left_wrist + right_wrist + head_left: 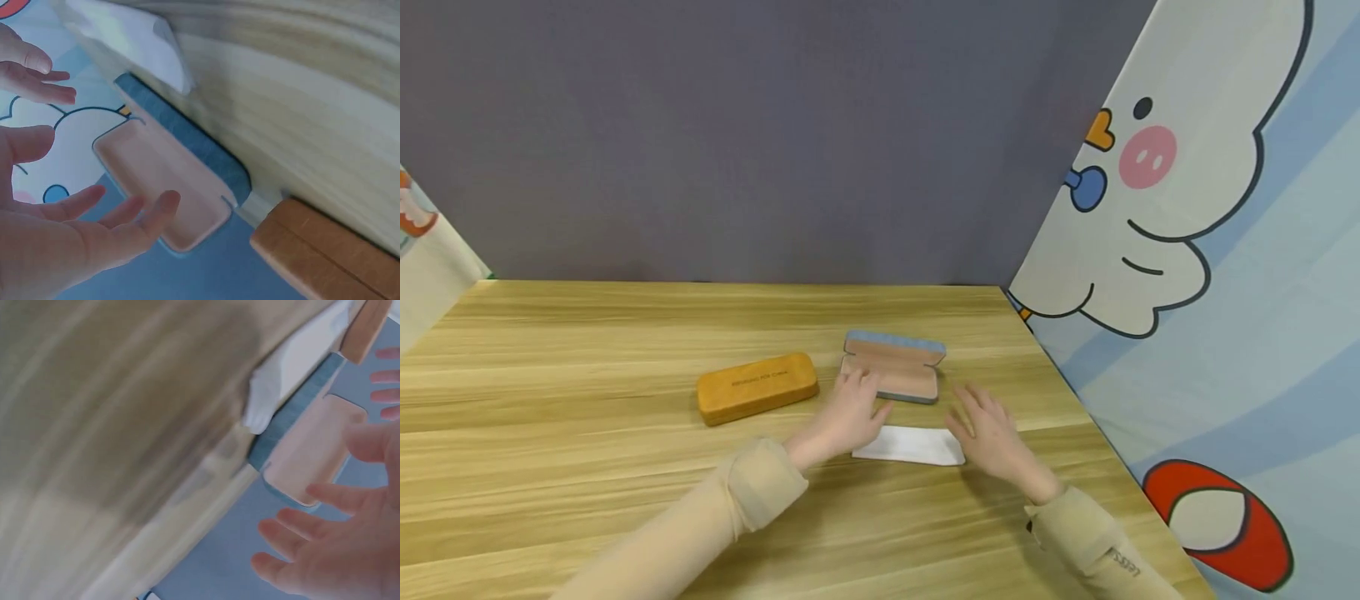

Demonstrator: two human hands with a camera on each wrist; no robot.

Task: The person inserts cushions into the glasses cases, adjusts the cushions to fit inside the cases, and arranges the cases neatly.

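A blue glasses case (895,379) with a pale pink lining lies with its lid raised. In front of it is a folded white cloth (910,445), flat on the table. My left hand (847,414) hovers at the cloth's left end, its fingers loosely spread and overlapping the case's near left corner in the head view. My right hand (992,433) is at the cloth's right end, fingers apart, with nothing in it. In the left wrist view, the lined inside of the blue case (162,175) shows behind my left fingers, and that palm is bare.
A closed orange-brown glasses case (757,388) with small lettering on its lid lies to the left of the blue one. The wood-grain table (587,483) ends at a grey panel (737,142) behind and a cartoon-print sheet (1225,375) on the right.
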